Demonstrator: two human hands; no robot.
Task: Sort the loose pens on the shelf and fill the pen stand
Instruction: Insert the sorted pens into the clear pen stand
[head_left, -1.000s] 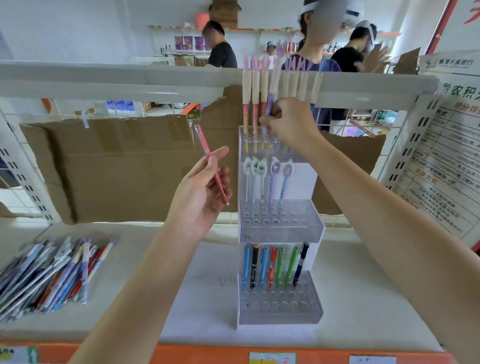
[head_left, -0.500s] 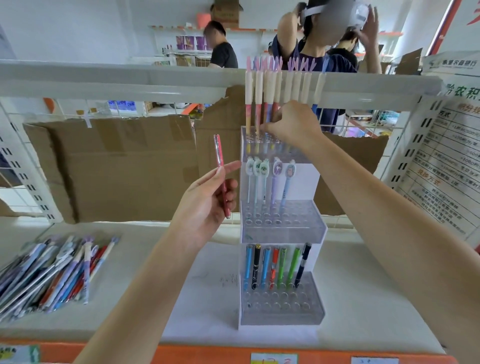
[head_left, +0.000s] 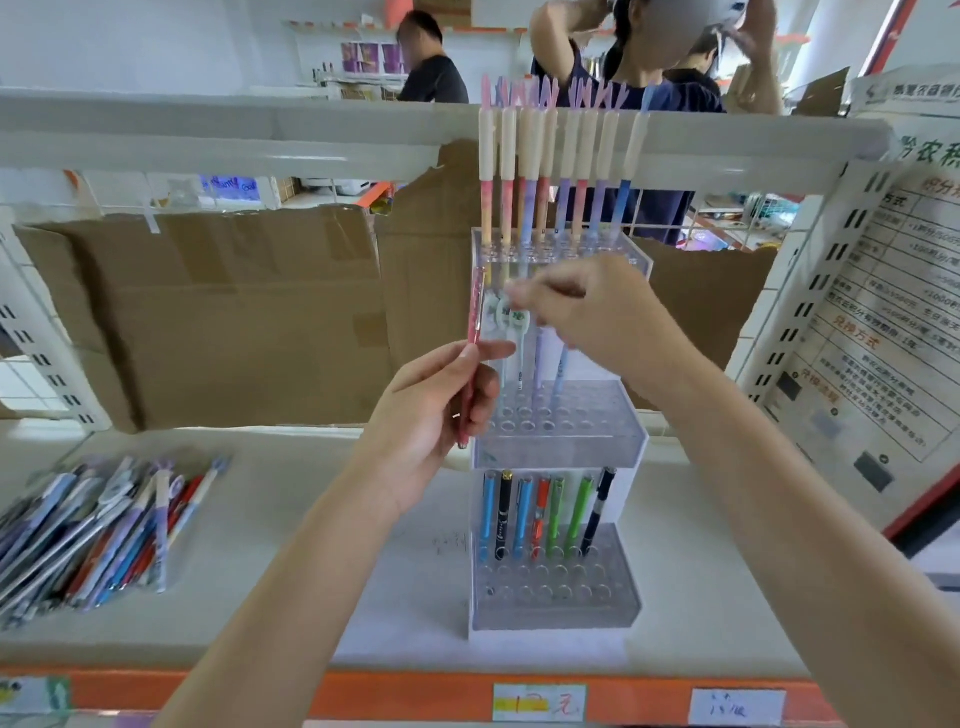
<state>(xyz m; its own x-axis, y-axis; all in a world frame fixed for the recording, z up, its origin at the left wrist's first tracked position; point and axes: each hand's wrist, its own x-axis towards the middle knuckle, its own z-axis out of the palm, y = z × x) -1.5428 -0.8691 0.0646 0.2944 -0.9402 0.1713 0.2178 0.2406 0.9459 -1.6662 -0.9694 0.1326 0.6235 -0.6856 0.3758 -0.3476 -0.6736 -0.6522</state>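
A clear three-tier pen stand (head_left: 558, 441) stands on the white shelf (head_left: 691, 545). Its top tier holds several pastel pens (head_left: 540, 171), the middle tier a few pens with round white toppers (head_left: 511, 319), the bottom tier several coloured pens (head_left: 540, 512). My left hand (head_left: 431, 415) pinches a pink pen (head_left: 474, 332) upright at the stand's left edge. In front of the middle tier, my right hand (head_left: 592, 312) hangs with its fingers reaching toward the pink pen's upper end and holds nothing visible. A pile of loose pens (head_left: 98, 525) lies at the shelf's left.
Cardboard sheets (head_left: 208, 312) line the back of the shelf. A white upper shelf rail (head_left: 234, 130) runs overhead. A printed notice (head_left: 883, 322) leans at the right. An orange shelf lip (head_left: 415, 696) with price tags runs along the front. People stand behind the rack.
My right hand has left the top-tier pens and dropped to the middle tier. My left hand has brought the pink pen upright and rightward to the stand's left edge.
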